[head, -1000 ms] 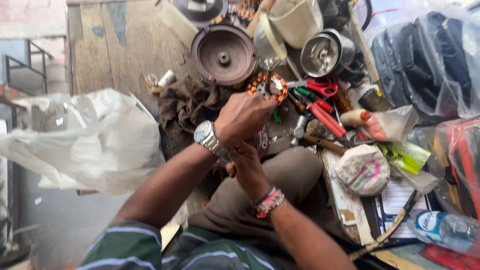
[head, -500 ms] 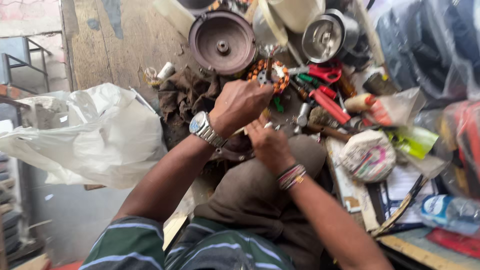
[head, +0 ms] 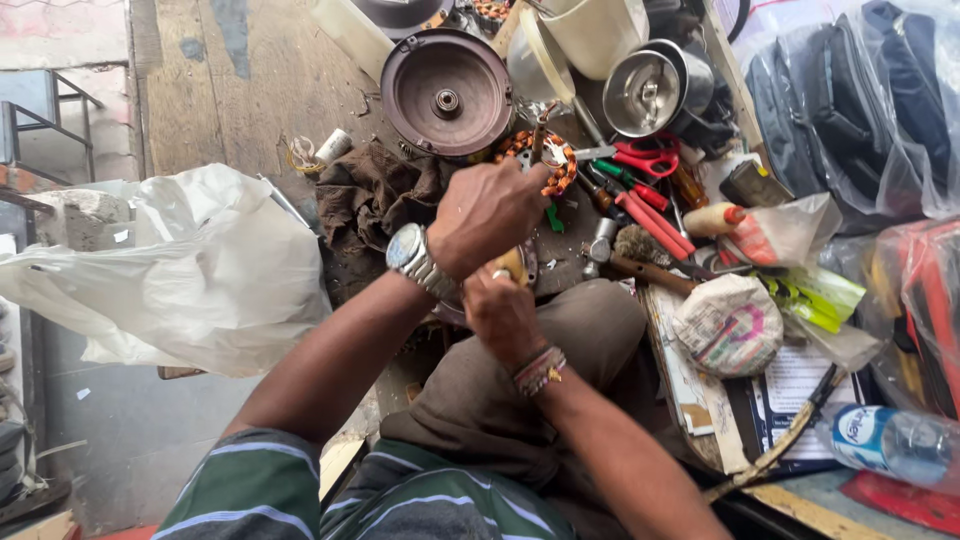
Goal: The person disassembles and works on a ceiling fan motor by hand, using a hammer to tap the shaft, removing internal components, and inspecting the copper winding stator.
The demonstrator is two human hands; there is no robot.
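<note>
**Both hands clamped on one workpiece over my lap**

My left hand (head: pixel 487 213), the wristwatch one, is fisted over the top of a small yellowish part (head: pixel 512 265). My right hand (head: pixel 500 312) grips it from below, touching the left. Part mostly hidden; can't identify it. Copper-wound stator (head: pixel 556 165) sits just beyond, red-handled pliers (head: pixel 650 220) near.

A single view, from a camera worn on the person's head, looks steeply down over the striped shirt at the bottom edge and along both forearms. It sits close: the left hand (head: pixel 485 215) and right hand (head: pixel 500 312) meet just above the frame's centre. The cluttered wooden floor (head: pixel 250 90) fills the upper half, a white plastic bag (head: pixel 180 270) the left, and clear-wrapped dark bags (head: pixel 850 100) the upper right.
</note>
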